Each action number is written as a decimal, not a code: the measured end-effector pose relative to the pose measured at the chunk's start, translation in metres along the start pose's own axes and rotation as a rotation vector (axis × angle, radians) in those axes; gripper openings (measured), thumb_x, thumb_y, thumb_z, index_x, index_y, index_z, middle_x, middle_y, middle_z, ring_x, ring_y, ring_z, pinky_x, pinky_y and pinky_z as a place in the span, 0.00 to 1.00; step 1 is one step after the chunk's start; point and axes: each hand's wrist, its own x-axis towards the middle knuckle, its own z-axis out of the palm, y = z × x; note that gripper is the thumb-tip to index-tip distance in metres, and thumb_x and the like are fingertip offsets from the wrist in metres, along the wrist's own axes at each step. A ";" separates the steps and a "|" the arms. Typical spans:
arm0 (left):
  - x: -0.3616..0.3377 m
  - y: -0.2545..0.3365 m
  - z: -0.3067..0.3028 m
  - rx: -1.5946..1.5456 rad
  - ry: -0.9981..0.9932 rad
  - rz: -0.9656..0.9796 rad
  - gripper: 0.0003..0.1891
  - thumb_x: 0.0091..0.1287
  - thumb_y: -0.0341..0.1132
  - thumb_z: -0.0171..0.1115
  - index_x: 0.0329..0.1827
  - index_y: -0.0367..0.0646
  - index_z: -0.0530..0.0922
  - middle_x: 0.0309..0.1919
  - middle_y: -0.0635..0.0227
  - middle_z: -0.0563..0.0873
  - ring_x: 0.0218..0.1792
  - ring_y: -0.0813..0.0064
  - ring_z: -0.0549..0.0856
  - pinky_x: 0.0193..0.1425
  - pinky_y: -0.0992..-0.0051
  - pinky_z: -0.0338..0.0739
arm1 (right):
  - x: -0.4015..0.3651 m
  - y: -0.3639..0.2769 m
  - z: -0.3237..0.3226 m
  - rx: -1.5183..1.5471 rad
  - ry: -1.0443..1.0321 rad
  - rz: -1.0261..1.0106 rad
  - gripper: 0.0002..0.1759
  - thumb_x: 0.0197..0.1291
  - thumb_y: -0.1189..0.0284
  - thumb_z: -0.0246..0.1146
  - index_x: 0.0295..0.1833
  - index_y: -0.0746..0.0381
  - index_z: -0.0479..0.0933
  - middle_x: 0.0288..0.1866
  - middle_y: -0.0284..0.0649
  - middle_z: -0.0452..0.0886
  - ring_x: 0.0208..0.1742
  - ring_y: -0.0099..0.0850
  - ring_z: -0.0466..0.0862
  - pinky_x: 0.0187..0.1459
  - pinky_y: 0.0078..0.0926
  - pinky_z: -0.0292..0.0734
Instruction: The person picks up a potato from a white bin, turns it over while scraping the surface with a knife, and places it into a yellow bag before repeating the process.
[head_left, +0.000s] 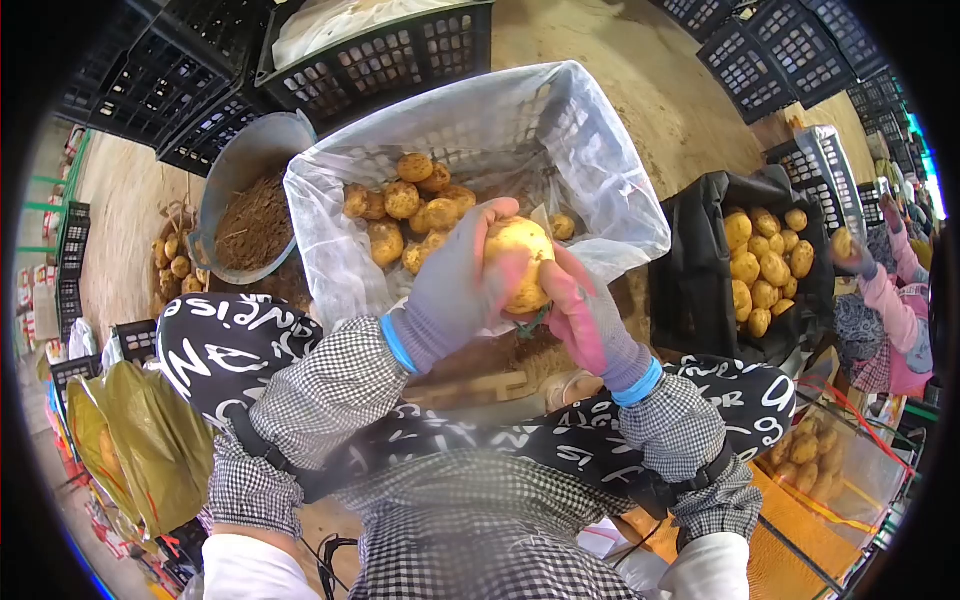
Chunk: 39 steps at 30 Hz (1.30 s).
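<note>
Between my two gloved hands is a large yellow potato (pixel 522 248). My left hand (pixel 455 285) wraps its left side, in a grey and pink glove with a blue cuff. From the lower right, my right hand (pixel 592 315) presses its pink-coated fingers against the same potato. Both hands are over the near edge of a crate lined with white film (pixel 610 165). Several potatoes (pixel 402 200) lie in the left part of that crate, and a single one (pixel 562 227) sits farther right. The fingertips behind the potato are partly hidden.
Left of the crate stands a grey bucket (pixel 225 180) with brown soil, beside loose potatoes (pixel 175 262). A black-lined crate (pixel 690 270) with several potatoes stands to the right. Black crates (pixel 400 60) are at the back. A co-worker in pink sleeves (pixel 885 300) holds a potato at far right.
</note>
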 end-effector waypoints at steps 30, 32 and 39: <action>0.012 0.005 -0.010 -0.503 0.015 -0.042 0.21 0.78 0.48 0.51 0.59 0.39 0.75 0.46 0.63 0.84 0.49 0.74 0.83 0.56 0.75 0.77 | -0.005 -0.024 0.010 0.115 -0.062 -0.083 0.47 0.67 0.48 0.61 0.78 0.65 0.50 0.70 0.41 0.67 0.69 0.34 0.71 0.69 0.36 0.67; 0.015 0.011 -0.008 -0.669 -0.036 0.030 0.21 0.78 0.49 0.51 0.59 0.40 0.76 0.44 0.64 0.84 0.47 0.76 0.83 0.54 0.76 0.78 | -0.004 -0.033 0.015 -0.161 0.072 -0.202 0.50 0.64 0.47 0.64 0.78 0.66 0.50 0.71 0.42 0.66 0.70 0.33 0.70 0.70 0.35 0.65; 0.015 0.006 -0.011 -0.621 -0.104 -0.023 0.24 0.75 0.53 0.55 0.53 0.40 0.80 0.34 0.70 0.82 0.34 0.86 0.79 0.39 0.83 0.76 | -0.007 -0.019 0.001 0.074 -0.090 -0.046 0.51 0.62 0.47 0.66 0.78 0.67 0.51 0.70 0.44 0.67 0.68 0.35 0.72 0.68 0.38 0.68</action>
